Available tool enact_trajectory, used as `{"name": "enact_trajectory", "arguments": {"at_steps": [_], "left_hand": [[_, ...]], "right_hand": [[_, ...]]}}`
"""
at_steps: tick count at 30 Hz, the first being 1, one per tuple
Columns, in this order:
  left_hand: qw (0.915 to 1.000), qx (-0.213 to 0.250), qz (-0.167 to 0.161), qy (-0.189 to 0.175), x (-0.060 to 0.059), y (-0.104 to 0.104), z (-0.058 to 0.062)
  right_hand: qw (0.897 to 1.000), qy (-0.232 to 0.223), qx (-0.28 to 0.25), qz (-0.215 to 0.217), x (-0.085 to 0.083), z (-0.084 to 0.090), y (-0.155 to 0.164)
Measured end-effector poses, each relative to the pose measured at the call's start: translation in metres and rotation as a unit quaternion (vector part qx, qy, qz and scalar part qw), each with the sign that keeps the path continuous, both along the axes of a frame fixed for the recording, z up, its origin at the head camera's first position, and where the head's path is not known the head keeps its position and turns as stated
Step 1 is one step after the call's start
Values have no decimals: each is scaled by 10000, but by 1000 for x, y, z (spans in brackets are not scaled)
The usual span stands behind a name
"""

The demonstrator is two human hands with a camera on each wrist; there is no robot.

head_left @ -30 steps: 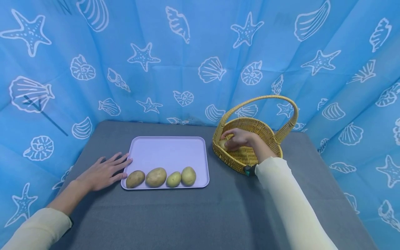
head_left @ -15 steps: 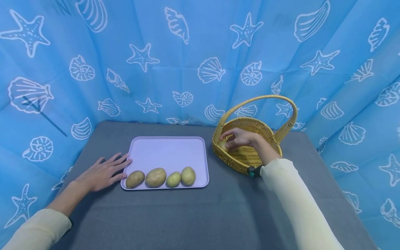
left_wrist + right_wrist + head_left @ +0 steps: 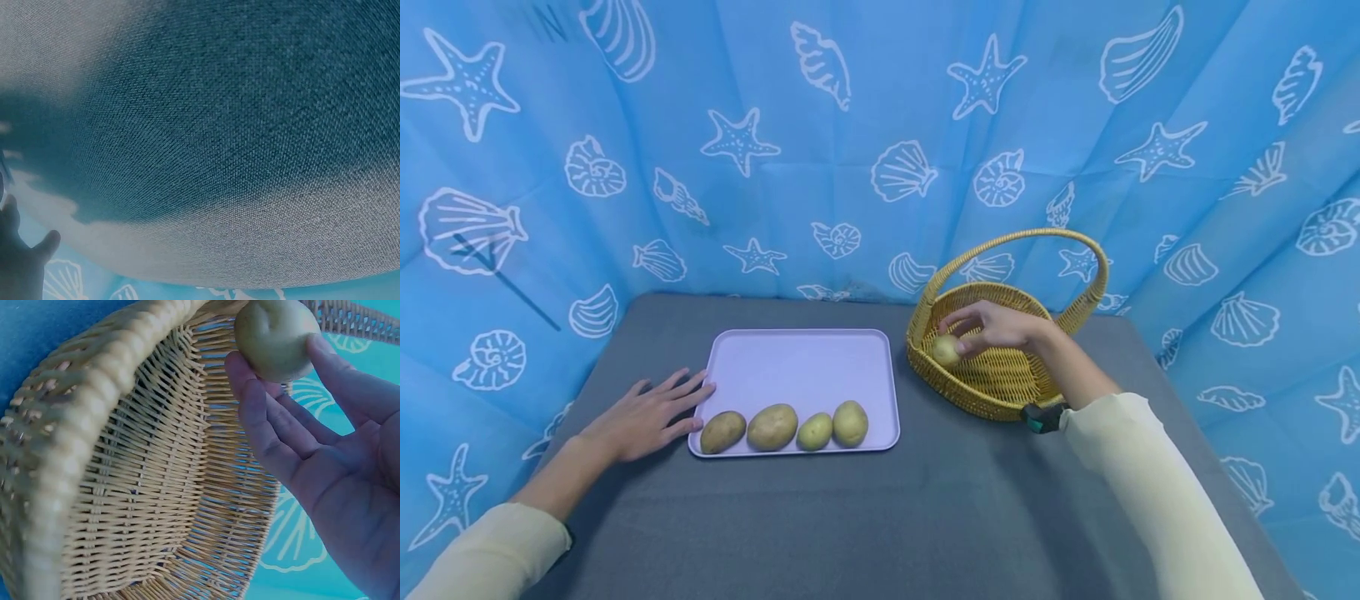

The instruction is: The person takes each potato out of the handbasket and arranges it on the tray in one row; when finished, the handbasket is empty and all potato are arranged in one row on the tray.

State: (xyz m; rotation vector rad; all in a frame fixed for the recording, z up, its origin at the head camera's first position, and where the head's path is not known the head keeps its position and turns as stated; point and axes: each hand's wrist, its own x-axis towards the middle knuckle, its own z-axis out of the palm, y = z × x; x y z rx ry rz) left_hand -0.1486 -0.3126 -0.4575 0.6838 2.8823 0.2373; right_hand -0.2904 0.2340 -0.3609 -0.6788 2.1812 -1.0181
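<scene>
In the head view, my right hand (image 3: 996, 327) reaches into the left part of a yellow wicker basket (image 3: 973, 406). Thumb and fingertips pinch a small pale-yellow potato (image 3: 946, 351) near the basket's left wall. From the right wrist the same potato (image 3: 275, 337) shows between thumb and fingertips. My left hand (image 3: 638, 421) lies spread on the grey cloth, its fingertips at the left rim of a lilac tray (image 3: 797, 367). Along the tray's front edge sit two larger brownish potatoes, the left one (image 3: 723, 432) beside the bigger (image 3: 772, 427), then a small potato (image 3: 815, 432) and a rounder potato (image 3: 851, 423).
A tall arched handle (image 3: 1022, 236) rises over the basket. Grey cloth (image 3: 820, 525) covers the table. Behind and at the sides hangs a blue curtain (image 3: 850, 183) with white shells and starfish. The left wrist view shows mostly shadowed cloth (image 3: 237, 125).
My right hand has shifted right inside the basket, and the potato at its fingertips has come slightly right too, showing more of itself. My left hand and the tray have stayed put.
</scene>
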Motion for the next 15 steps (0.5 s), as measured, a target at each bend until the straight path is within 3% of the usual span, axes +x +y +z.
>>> {"name": "enact_trajectory", "arguments": {"at_steps": [6,15], "left_hand": [[10000,-1,-6,25,0,1,1],[10000,-26,-9,7,1,1,1]], "right_hand": [[9959,467,-227,740,15,12,4],[9894,256,-577,1307,42,17,-24]]}}
